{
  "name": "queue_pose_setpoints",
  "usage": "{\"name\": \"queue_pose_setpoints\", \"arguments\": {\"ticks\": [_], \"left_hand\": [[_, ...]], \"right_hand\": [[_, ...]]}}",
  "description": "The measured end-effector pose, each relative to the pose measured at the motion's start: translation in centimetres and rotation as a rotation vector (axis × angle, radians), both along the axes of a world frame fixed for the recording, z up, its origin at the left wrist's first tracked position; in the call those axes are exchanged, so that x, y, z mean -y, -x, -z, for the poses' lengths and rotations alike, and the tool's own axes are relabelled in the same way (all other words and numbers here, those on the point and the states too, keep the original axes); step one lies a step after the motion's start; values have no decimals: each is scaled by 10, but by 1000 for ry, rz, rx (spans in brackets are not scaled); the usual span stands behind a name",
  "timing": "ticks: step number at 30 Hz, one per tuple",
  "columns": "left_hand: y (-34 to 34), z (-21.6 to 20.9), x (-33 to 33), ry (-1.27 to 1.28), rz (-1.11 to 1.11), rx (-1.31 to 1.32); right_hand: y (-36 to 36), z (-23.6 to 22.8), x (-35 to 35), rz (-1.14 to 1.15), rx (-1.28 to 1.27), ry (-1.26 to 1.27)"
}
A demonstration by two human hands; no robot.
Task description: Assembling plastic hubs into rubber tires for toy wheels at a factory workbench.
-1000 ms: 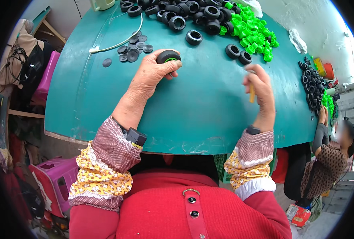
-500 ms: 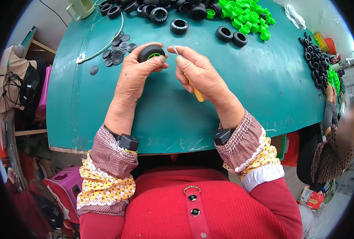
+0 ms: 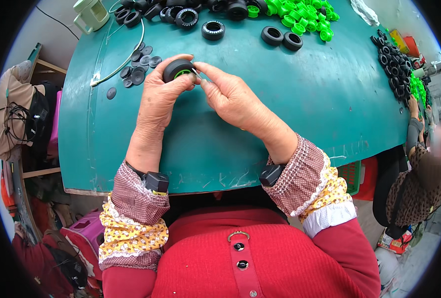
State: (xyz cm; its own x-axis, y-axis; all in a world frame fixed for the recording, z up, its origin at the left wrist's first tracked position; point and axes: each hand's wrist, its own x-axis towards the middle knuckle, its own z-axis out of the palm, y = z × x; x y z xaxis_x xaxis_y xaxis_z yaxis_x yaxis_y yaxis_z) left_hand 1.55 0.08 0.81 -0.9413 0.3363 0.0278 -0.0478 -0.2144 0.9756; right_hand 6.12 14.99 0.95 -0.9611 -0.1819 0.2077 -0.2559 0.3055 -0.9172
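Note:
My left hand (image 3: pixel 158 102) holds a black toy tyre with a green hub (image 3: pixel 177 69) just above the teal table (image 3: pixel 310 104). My right hand (image 3: pixel 233 97) meets it from the right, its thumb and forefinger pinched on a thin metal-tipped tool (image 3: pixel 196 73) whose point touches the tyre's side. The rest of the tool is hidden in the fist. Both wrists wear small black devices.
Loose black tyres (image 3: pixel 213 30) and a heap of green hubs (image 3: pixel 300 17) lie at the table's far edge. Flat black discs (image 3: pixel 138 67), a wire hoop (image 3: pixel 131 49) and a pale jug (image 3: pixel 91 12) sit far left. Another person (image 3: pixel 421 169) works at the right beside more tyres (image 3: pixel 393 62).
My right hand came in from the right side of the table to the tyre in my left hand. The tyre was lifted off the table and turned on its side.

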Motion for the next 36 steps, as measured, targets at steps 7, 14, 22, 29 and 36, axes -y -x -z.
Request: {"name": "queue_pose_setpoints", "arguments": {"ticks": [7, 14, 22, 29, 36], "left_hand": [[0, 5, -1, 42, -21, -44], [-3, 8, -3, 308, -106, -302], [-6, 9, -5, 587, -147, -485], [-12, 5, -9, 638, -172, -564], [-7, 13, -7, 838, -194, -936]], "right_hand": [[-3, -6, 1, 5, 38, 10], [-6, -7, 0, 71, -136, -484], [-13, -14, -1, 26, -198, -846], [-9, -10, -7, 25, -180, -692], [-11, -9, -12, -49, -189, -812]]}}
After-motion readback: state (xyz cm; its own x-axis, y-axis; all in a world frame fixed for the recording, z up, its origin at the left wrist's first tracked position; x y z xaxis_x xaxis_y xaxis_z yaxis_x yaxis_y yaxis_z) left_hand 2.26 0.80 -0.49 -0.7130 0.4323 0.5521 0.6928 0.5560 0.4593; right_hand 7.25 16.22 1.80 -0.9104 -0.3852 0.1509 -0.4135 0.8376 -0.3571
